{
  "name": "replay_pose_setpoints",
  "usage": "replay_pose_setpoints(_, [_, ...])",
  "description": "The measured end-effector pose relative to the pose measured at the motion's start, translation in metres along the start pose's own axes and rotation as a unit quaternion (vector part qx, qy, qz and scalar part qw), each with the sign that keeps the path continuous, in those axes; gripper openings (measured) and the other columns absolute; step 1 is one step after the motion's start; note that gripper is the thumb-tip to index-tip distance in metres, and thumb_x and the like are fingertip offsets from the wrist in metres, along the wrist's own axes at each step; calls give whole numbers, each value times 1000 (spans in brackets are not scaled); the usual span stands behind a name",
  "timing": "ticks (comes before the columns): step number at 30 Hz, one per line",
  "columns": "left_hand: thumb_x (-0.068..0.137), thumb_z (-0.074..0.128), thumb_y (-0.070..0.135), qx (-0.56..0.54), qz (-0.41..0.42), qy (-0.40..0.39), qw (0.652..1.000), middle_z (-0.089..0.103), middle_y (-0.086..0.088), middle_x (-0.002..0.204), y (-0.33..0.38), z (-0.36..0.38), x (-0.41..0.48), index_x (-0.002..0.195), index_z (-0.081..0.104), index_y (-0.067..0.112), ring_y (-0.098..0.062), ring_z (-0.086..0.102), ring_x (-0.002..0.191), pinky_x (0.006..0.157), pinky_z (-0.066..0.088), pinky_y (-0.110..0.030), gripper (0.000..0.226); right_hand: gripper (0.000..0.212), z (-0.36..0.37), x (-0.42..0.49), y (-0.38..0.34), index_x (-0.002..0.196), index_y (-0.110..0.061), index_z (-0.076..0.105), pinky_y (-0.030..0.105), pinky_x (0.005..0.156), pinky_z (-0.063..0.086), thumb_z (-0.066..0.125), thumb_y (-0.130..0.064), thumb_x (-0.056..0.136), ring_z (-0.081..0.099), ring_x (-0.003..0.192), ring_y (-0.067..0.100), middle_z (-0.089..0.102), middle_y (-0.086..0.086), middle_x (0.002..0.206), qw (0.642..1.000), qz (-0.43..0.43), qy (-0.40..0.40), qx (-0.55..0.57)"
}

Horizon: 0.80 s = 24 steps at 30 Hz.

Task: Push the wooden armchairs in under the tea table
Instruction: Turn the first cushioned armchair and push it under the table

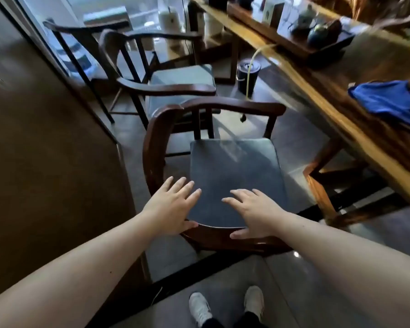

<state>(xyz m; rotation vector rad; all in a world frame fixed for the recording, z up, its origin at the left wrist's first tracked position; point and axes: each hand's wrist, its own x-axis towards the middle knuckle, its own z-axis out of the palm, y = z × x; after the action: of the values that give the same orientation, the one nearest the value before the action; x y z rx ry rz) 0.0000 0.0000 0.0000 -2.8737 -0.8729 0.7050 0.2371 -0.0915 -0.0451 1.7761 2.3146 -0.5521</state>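
Note:
A dark wooden armchair [232, 105] with a grey-blue seat cushion stands directly in front of me, apart from the long wooden tea table [336, 107] on the right. My left hand [171, 207] hovers over the near arm rail with fingers spread. My right hand [256, 211] is spread the same way above that rail, thumb at the wood. I cannot tell whether either palm touches the rail. A second armchair [171, 87] of the same kind stands just behind the first, and a third dark chair [81, 27] is further back left.
A brown wall panel [45, 162] runs close along the left. A black cylindrical bin [247, 74] with a yellow hose stands on the floor under the table. A tea tray with teapots [294, 41] and a blue cloth [388, 100] lie on the table. My white shoes [225, 306] are below.

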Motion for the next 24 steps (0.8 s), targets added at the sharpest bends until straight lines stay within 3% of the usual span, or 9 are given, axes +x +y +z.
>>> replay_pose_setpoints(9, [85,46,67,71,48,-122,989,14,-16,159,23,54,29,152,6,16,-35,5,146,115,0,-60,93,104,99,-3,17,152,-25,17,47,111,28,66,-68,70,28,140,25,31,7,153,994,17,-85,64])
replay_pose_setpoints(12, [88,54,55,101,34,-159,981,28,-16,153,14,71,30,151,9,15,-36,20,141,114,4,-62,87,95,112,1,13,149,-23,22,44,99,38,69,-54,73,44,124,28,46,5,136,995,32,-69,63])
replay_pose_setpoints(15, [89,55,40,98,19,-161,982,49,-9,134,9,81,38,144,25,18,-31,41,126,114,11,-60,66,74,110,13,11,133,-19,38,40,80,41,73,-45,72,54,108,30,55,5,117,996,50,-47,50])
replay_pose_setpoints(18, [89,52,25,85,13,-139,987,57,-3,120,13,89,44,130,40,18,-27,50,115,113,21,-53,44,52,115,16,16,109,-18,44,36,67,35,73,-39,70,59,97,29,57,3,105,997,45,-32,58])
replay_pose_setpoints(24, [87,54,28,64,15,-134,989,57,1,118,17,88,47,124,43,24,-22,51,113,105,31,-41,38,45,109,17,31,96,-17,39,33,56,36,68,-39,70,63,82,31,62,3,92,997,-19,-56,54])
